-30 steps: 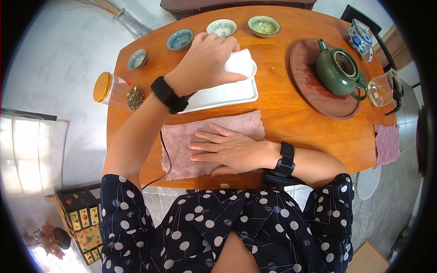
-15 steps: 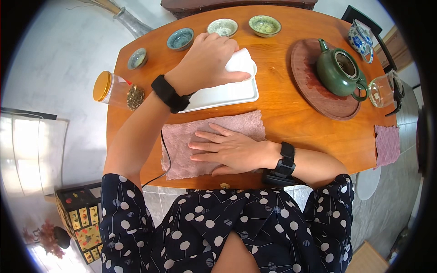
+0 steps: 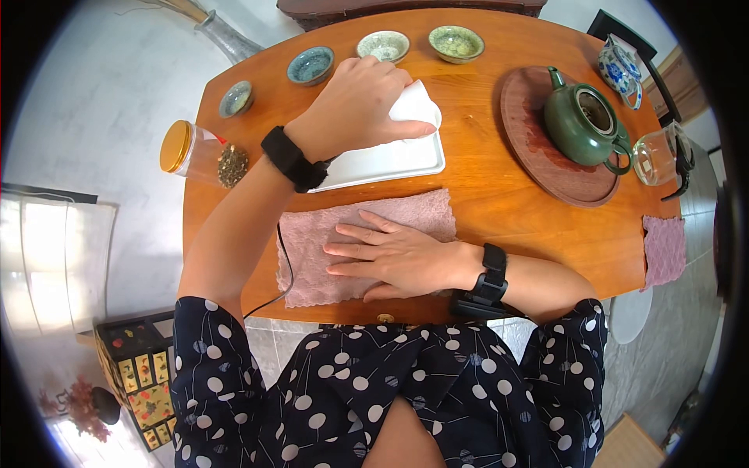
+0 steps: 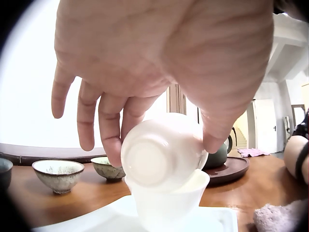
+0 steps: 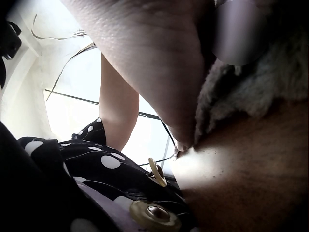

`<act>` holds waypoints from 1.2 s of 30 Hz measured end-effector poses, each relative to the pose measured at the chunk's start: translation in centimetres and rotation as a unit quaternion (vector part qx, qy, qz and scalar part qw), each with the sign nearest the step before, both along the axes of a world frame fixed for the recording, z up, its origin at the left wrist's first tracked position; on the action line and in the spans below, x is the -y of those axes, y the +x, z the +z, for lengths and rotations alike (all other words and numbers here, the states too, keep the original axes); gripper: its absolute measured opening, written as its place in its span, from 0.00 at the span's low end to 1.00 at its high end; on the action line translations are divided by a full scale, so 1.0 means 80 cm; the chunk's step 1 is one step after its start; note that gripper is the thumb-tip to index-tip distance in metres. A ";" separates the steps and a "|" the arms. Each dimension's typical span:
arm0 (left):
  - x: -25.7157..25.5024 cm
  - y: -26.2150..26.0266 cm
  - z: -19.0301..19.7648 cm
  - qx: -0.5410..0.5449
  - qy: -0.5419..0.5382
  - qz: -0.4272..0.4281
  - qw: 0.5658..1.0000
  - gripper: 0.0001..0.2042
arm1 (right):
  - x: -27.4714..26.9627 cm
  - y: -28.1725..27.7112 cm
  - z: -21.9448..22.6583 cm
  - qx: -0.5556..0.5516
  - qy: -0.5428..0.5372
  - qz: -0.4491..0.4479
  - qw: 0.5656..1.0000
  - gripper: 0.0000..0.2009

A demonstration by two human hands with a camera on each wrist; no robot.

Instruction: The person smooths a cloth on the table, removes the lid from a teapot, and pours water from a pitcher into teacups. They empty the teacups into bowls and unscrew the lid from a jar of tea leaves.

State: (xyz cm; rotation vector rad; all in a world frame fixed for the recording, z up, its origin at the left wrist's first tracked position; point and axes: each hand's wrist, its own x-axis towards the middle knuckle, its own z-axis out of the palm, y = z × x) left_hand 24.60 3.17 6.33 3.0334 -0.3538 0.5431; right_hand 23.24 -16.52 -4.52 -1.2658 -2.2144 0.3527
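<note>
My left hand (image 3: 355, 101) grips a small white cup (image 4: 161, 150) between thumb and fingers. The cup is tipped on its side, its round foot facing the left wrist camera. Directly beneath it, a second white cup (image 4: 164, 208) stands upright on a white rectangular tray (image 3: 382, 165), and the tipped cup overlaps its mouth. What is inside either cup is hidden. My right hand (image 3: 398, 261) lies flat, fingers spread, on a pink cloth (image 3: 312, 226) at the table's near edge.
Beyond the tray stand a blue bowl (image 3: 310, 65), a pale bowl (image 3: 382, 45), a yellow-green bowl (image 3: 456, 44) and a small grey cup (image 3: 236, 100). A jar (image 3: 195, 152) lies left. A green teapot (image 3: 577, 129) sits on a round wooden tray (image 3: 527, 156), near a glass pitcher (image 3: 654, 158).
The white cup in my left hand has tipped slightly further over the lower cup. My right hand has stayed in place on the cloth.
</note>
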 end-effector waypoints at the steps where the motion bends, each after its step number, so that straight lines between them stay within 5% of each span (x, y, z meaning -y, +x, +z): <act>1: 0.000 0.000 0.001 0.000 0.007 -0.004 1.000 0.30 | 0.000 0.000 0.000 0.000 -0.001 0.000 1.000 0.31; 11: 0.005 0.003 -0.004 0.015 -0.063 -0.011 0.998 0.31 | 0.000 0.000 -0.001 0.005 -0.002 -0.001 1.000 0.31; 20: -0.032 -0.026 0.041 -0.137 -0.327 0.095 0.930 0.27 | 0.000 0.001 0.002 0.011 -0.005 0.002 1.000 0.32; 36: -0.051 -0.072 -0.024 -0.086 -0.069 0.131 0.985 0.28 | -0.001 0.002 0.008 0.000 0.008 0.007 1.000 0.30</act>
